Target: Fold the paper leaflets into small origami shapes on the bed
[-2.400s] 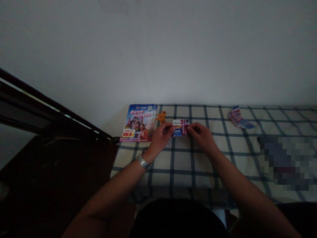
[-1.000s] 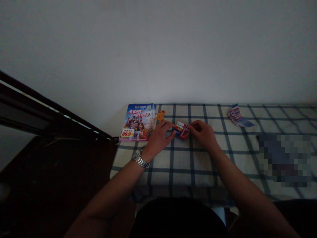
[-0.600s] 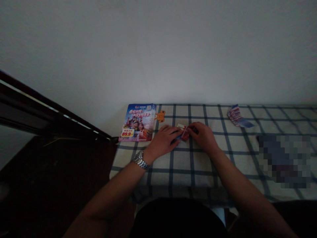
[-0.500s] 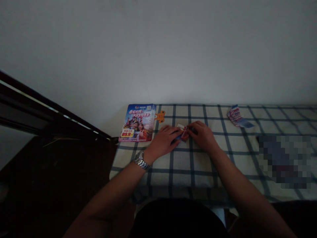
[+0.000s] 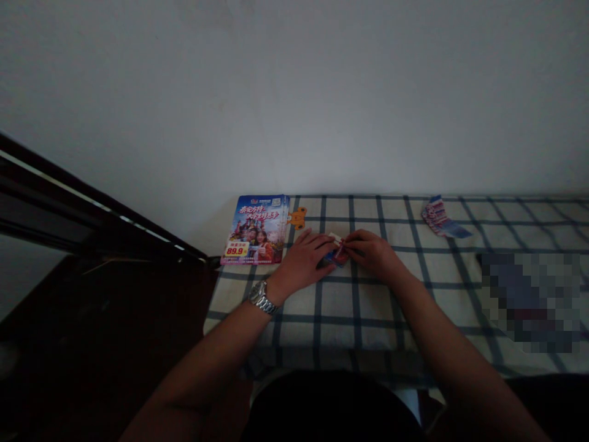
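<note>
A small piece of folded printed paper (image 5: 339,253), red, blue and white, lies between my hands over the checked tablecloth. My left hand (image 5: 304,259), a metal watch at its wrist, holds the paper's left side with thumb and fingers. The fingertips of my right hand (image 5: 372,253) pinch the right edge of the same paper. Much of the paper is hidden by my fingers, and its folds are too dim to make out. Beyond my left hand is a stack of printed flyers (image 5: 253,230) with a blue top and a pink bottom.
An orange bear-shaped piece (image 5: 297,218) lies by the flyers' right edge. Fan-folded printed paper (image 5: 442,218) rests farther right near the wall. A blurred-out dark object (image 5: 524,301) is at the right. The checked tablecloth (image 5: 350,301) covers the table.
My right fingers have shifted slightly at the paper's right edge, and the paper has turned a little. My left hand has stayed nearly in place, with its fingers a bit more spread.
</note>
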A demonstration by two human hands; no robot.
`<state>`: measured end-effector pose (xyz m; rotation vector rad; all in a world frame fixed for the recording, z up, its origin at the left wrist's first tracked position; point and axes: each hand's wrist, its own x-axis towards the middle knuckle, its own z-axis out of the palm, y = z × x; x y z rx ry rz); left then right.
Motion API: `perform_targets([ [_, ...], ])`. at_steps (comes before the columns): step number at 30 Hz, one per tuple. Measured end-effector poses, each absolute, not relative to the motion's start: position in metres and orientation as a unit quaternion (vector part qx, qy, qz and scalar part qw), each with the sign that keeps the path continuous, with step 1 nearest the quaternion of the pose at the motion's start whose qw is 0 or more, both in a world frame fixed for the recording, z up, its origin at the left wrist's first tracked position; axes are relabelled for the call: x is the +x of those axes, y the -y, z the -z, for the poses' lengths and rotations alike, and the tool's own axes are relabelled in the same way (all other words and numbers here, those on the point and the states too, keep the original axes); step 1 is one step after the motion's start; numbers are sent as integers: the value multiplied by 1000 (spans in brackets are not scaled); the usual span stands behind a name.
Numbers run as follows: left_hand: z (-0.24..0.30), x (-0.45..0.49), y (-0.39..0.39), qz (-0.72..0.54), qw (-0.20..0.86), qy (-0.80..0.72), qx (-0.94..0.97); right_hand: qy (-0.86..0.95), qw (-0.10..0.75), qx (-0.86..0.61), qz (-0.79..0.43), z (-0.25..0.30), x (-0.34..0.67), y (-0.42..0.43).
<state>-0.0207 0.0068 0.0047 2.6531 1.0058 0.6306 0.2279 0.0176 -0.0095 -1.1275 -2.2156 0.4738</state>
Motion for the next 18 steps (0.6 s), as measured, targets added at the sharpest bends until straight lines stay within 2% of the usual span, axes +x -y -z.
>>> perform_targets([
  [18, 5, -22, -12, -263, 168, -357, 881, 861, 283, -361, -219, -2, 230, -15],
])
